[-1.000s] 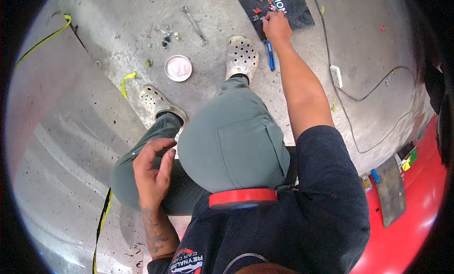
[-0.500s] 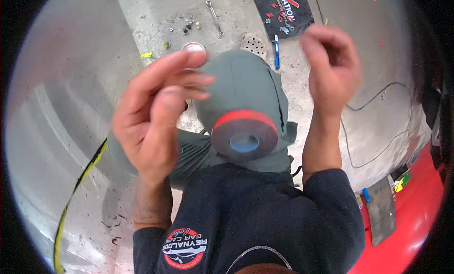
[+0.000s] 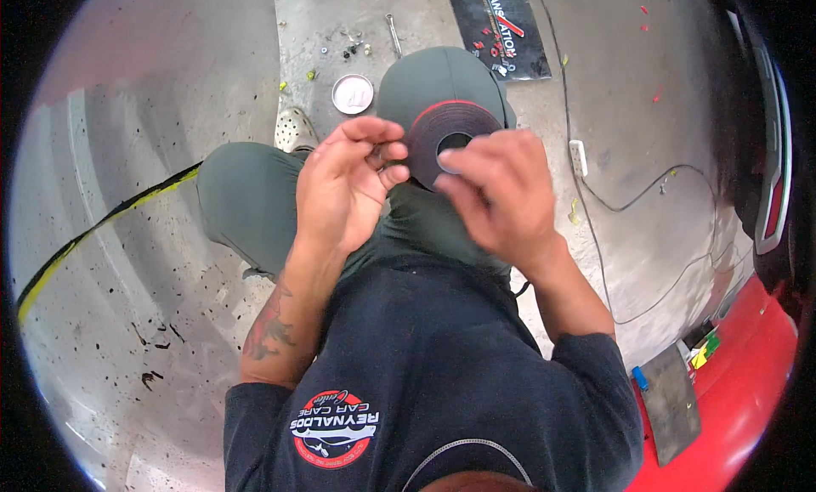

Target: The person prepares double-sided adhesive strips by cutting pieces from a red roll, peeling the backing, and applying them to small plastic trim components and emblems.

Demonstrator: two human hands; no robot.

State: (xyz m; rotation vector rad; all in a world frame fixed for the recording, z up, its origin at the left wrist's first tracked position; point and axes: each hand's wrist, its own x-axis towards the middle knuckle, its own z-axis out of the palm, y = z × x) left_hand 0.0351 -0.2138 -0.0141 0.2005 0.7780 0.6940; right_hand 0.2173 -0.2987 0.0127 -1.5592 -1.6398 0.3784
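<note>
Left hand (image 3: 342,184): here it is, just left of the tape roll, fingers half curled, thumb drawn near them; whether anything thin sits between the tips, I cannot tell.
Tape roll (image 3: 427,144): centre stage, dark wound side facing up, red along its far edge, seen over the right thigh (image 3: 408,86); whether it lies on the cloth, I cannot tell.
Right hand (image 3: 510,195): overlapping the roll's right side in this view, blurred, fingers bent towards the thumb; grip and contact both too smeared to call.
Good handling: steadying the roll by its rim looks wise, with a fingertip pinch for anything fine; sticky faces, if any, are best left untouched.
In the way: the right hand covers part of the roll's hole and edge, so a loose end there would be hidden.
Strap (image 3: 110,212): black and yellow, far left of the roll.
Shoe (image 3: 293,128): pale and perforated, left of the roll.
Dish (image 3: 335,96): round, up and left of the roll, pale stuff inside.
Wrench (image 3: 393,35): beyond the roll, slightly left.
Mat (image 3: 534,60): dark, beyond and right of the roll, small red and pale pieces (image 3: 495,54) on it.
Power strip (image 3: 579,158): white, well right of the roll.
</note>
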